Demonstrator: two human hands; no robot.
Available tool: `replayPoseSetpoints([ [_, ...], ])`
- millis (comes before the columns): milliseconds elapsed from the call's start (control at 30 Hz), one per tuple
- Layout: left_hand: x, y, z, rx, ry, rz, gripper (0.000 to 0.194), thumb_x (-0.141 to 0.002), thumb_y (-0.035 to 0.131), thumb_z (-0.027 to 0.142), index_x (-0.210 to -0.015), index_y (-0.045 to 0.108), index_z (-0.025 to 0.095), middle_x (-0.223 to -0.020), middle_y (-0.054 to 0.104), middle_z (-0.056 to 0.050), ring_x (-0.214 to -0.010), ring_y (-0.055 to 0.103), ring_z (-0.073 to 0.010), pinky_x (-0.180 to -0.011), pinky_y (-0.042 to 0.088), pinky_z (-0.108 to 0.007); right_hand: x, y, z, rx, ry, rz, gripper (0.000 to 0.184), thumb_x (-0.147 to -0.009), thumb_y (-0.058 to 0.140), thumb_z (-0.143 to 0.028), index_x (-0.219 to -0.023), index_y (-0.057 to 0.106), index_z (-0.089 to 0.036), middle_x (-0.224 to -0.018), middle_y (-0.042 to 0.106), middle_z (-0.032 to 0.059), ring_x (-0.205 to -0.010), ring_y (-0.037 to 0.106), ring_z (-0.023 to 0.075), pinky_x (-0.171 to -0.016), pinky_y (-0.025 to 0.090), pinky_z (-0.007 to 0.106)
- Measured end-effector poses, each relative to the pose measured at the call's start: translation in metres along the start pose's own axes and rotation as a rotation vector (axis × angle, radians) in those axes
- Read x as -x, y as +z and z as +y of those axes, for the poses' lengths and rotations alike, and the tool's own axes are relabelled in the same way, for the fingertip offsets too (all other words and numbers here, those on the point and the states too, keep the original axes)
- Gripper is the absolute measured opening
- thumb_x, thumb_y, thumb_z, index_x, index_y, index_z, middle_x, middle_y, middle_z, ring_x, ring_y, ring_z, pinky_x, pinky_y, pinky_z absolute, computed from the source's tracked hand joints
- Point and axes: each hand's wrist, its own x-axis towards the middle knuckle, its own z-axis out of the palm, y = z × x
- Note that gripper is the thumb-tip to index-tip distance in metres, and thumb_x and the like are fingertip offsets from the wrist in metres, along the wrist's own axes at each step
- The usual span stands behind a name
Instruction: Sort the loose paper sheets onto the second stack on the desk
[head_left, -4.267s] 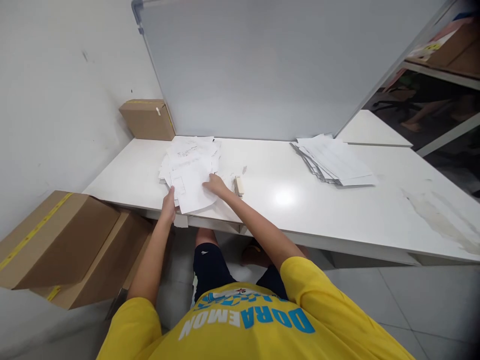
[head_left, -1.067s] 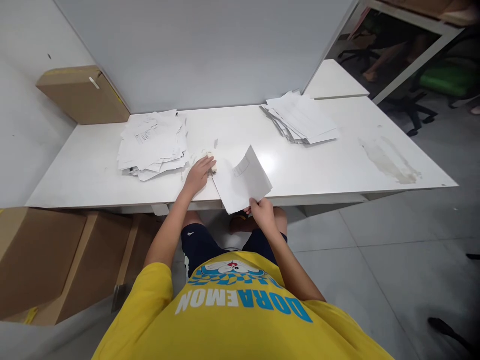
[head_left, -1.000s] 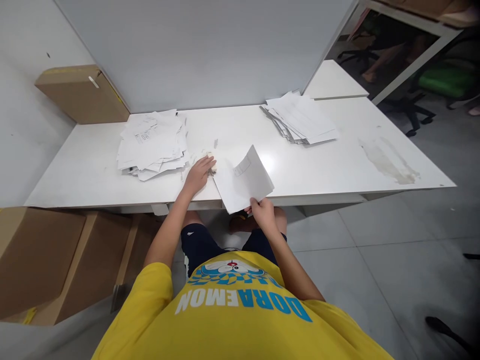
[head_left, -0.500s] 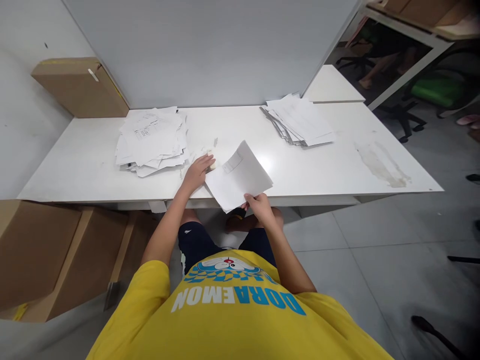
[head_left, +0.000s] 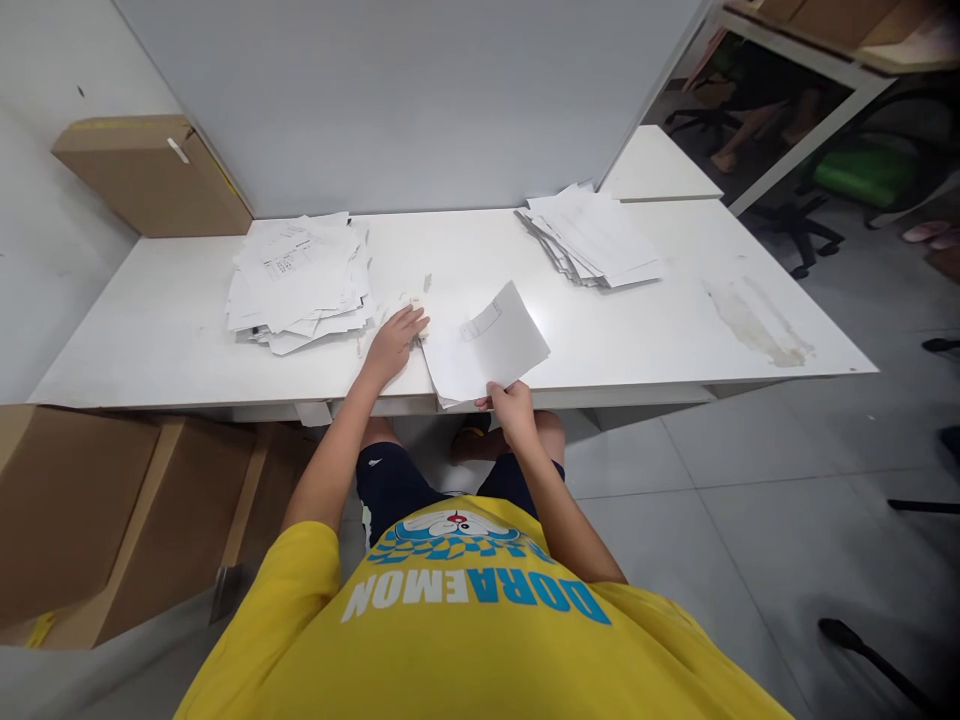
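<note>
My right hand pinches the near edge of a few white sheets, which slant up over the front edge of the white table. A small label shows on the top sheet. My left hand lies on the table just left of those sheets, its fingers together over a small cream stapler that is mostly hidden. A loose pile of printed papers lies beyond my left hand. A neater stack of papers sits at the back right.
A grey partition board stands along the back of the table. A cardboard box sits at the back left, and larger boxes stand on the floor to my left. Office chairs and another desk stand at the far right.
My right hand has tipped the sheets down and nearer to the table edge. My left hand has stayed on the stapler. Earlier, both hands were at the left pile.
</note>
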Motion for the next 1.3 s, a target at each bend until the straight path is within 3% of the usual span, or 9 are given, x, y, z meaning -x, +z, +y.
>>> replayPoseSetpoints([
  [233, 0.0, 0.0, 0.004, -0.003, -0.026, -0.042, 0.063, -0.083, 0.034, -0.001, -0.139, 0.054, 0.021, -0.151, 0.048, -0.004, -0.146, 0.036, -0.0199, -0.121, 0.035, -0.047, -0.002, 0.003, -0.001, -0.009, 0.018, 0.014, 0.009, -0.077, 0.051, -0.021, -0.07, 0.057, -0.019, -0.049, 0.065, 0.0027, -0.048, 0.065, 0.018, -0.056, 0.055, 0.026],
  [567, -0.002, 0.008, 0.005, -0.072, 0.02, -0.078, 0.054, -0.088, 0.035, 0.0, -0.136, 0.054, 0.015, -0.15, 0.05, -0.012, -0.148, 0.033, -0.0253, -0.119, 0.037, -0.052, 0.003, 0.0, -0.019, -0.163, 0.127, -0.007, 0.009, -0.077, 0.054, -0.013, -0.07, 0.057, -0.017, -0.044, 0.059, 0.0, -0.043, 0.059, 0.0147, -0.05, 0.053, 0.024],
  [767, -0.003, 0.011, 0.0, -0.076, 0.068, -0.111, 0.055, -0.087, 0.033, -0.001, -0.137, 0.052, 0.01, -0.151, 0.047, -0.015, -0.149, 0.028, -0.0266, -0.121, 0.034, -0.053, -0.005, -0.011, -0.023, -0.235, 0.183, -0.097, 0.014, -0.074, 0.064, -0.016, -0.065, 0.053, -0.017, -0.045, 0.058, 0.0017, -0.035, 0.045, 0.0089, -0.039, 0.041, 0.021],
  [1067, 0.0, 0.007, 0.003, -0.057, 0.05, -0.104, 0.06, -0.085, 0.034, -0.003, -0.14, 0.049, 0.012, -0.153, 0.044, -0.014, -0.15, 0.025, -0.0253, -0.122, 0.033, -0.052, -0.002, -0.011, -0.014, -0.189, 0.142, -0.118, 0.018, -0.069, 0.064, -0.026, -0.057, 0.051, -0.02, -0.046, 0.058, 0.0027, -0.039, 0.043, 0.0092, -0.043, 0.039, 0.023],
  [1200, 0.0, 0.004, 0.009, -0.082, 0.022, -0.084, 0.059, -0.087, 0.032, -0.003, -0.141, 0.049, 0.01, -0.153, 0.044, -0.015, -0.15, 0.025, -0.0259, -0.122, 0.033, -0.051, -0.001, -0.019, -0.007, -0.196, 0.102, -0.076, 0.019, -0.068, 0.06, -0.027, -0.052, 0.052, -0.02, -0.041, 0.054, 0.0016, -0.038, 0.042, 0.0098, -0.042, 0.034, 0.024],
  [1300, 0.001, 0.001, 0.013, -0.08, 0.003, -0.084, 0.058, -0.088, 0.031, -0.002, -0.141, 0.049, 0.013, -0.153, 0.044, -0.014, -0.15, 0.026, -0.0254, -0.12, 0.035, -0.051, -0.005, -0.037, -0.005, -0.189, 0.089, 0.03, 0.02, -0.067, 0.06, -0.027, -0.052, 0.049, -0.021, -0.038, 0.052, 0.0004, -0.037, 0.041, 0.0101, -0.04, 0.033, 0.024],
])
